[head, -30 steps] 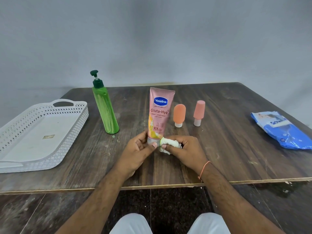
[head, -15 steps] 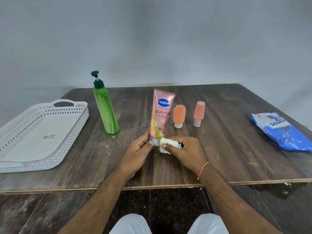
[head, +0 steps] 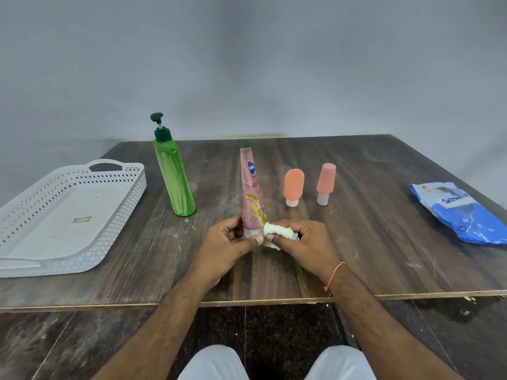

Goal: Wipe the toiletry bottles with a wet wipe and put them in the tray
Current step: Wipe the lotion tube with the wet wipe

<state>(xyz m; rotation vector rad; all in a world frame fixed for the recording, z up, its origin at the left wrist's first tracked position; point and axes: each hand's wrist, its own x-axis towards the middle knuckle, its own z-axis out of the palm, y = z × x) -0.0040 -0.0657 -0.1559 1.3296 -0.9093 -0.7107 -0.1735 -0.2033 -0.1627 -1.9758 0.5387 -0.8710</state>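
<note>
Wiping the pink tube

The bench (head: 356, 242) holds a white tray (head: 68, 215) at 9 o'clock. The green pump bottle (head: 174, 176) stands near it. The left hand (head: 227, 248) fingers curl round the standing pink tube (head: 252, 193). The right hand (head: 304, 242) fingers pinch a wet wipe (head: 279, 233) against the tube's bottom
</note>
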